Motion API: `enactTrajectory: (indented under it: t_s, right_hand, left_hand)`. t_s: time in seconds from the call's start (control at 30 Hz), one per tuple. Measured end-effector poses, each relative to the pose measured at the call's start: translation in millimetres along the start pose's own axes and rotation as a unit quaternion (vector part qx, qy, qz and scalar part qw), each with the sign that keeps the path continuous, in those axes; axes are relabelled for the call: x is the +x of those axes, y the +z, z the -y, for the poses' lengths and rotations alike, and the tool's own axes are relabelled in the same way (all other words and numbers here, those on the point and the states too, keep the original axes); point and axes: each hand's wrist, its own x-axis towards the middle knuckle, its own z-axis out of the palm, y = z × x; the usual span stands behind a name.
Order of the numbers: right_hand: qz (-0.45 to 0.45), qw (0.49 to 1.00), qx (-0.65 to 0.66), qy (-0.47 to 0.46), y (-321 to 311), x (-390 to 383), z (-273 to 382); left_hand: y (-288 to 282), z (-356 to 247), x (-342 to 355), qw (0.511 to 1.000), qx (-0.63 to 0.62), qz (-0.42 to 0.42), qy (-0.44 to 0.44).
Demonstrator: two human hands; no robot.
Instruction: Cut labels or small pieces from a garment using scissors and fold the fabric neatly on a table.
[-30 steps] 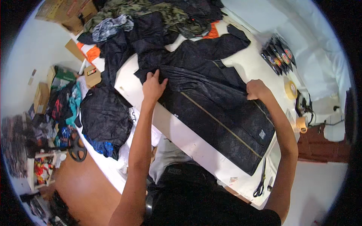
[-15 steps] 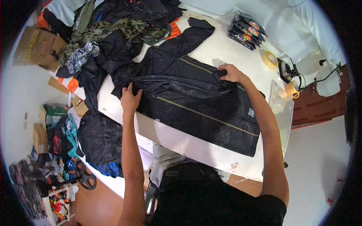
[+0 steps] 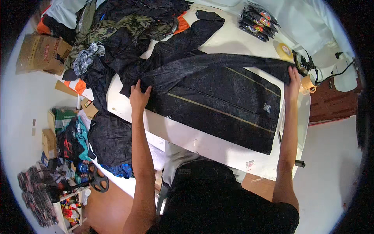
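Observation:
A black long-sleeved top (image 3: 230, 105) with thin yellowish stripes and a small pale print lies spread on the white table. One sleeve (image 3: 206, 33) reaches toward the far side. The other sleeve (image 3: 233, 60) is stretched across the body to the right, its end in my right hand (image 3: 292, 84), whose fingers are closed on the cuff. Near the top's left end, my left hand (image 3: 139, 96) rests on the dark fabric with fingers spread. The collar area is partly hidden among folds and other dark clothes.
A heap of dark and camouflage clothes (image 3: 128, 27) covers the far left, beside a cardboard box (image 3: 44, 52). Far right are plastic-wrapped packs (image 3: 258, 21), a tape roll (image 3: 284, 51) and an orange mug (image 3: 307, 84). More dark clothing (image 3: 111, 142) hangs at the left edge.
My right hand has moved to the right with the sleeve, which is now drawn out straight over the top instead of bunched. My left hand stays at the same part of the fabric.

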Motion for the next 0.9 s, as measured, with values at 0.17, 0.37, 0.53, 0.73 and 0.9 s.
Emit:
enactTrajectory:
  t_s: [0.17, 0.37, 0.53, 0.73, 0.9]
  right_hand:
    - [0.107, 0.963, 0.001, 0.248, -27.7, -86.9, -39.8]
    - [0.153, 0.955, -0.156, 0.201, -13.8, -104.3, -44.4]
    - [0.199, 0.939, -0.198, 0.199, 1.2, -88.9, -56.7]
    - [0.121, 0.958, 0.062, 0.254, 10.3, -43.7, -10.0]
    - [-0.044, 0.923, 0.343, 0.17, -5.8, -45.6, 43.5]
  left_hand:
    - [-2.4, 1.1, -0.9, 1.0, 0.01, 0.01, -0.006]
    - [1.9, 11.2, 6.8, 1.0, 0.003, -0.004, 0.021]
    - [2.3, 13.4, 11.9, 0.997, 0.029, -0.01, 0.068]
    - [-4.3, 10.5, 28.4, 0.984, 0.135, 0.055, 0.098]
    - [-18.5, 33.7, 38.6, 0.983, 0.095, 0.054, 0.146]
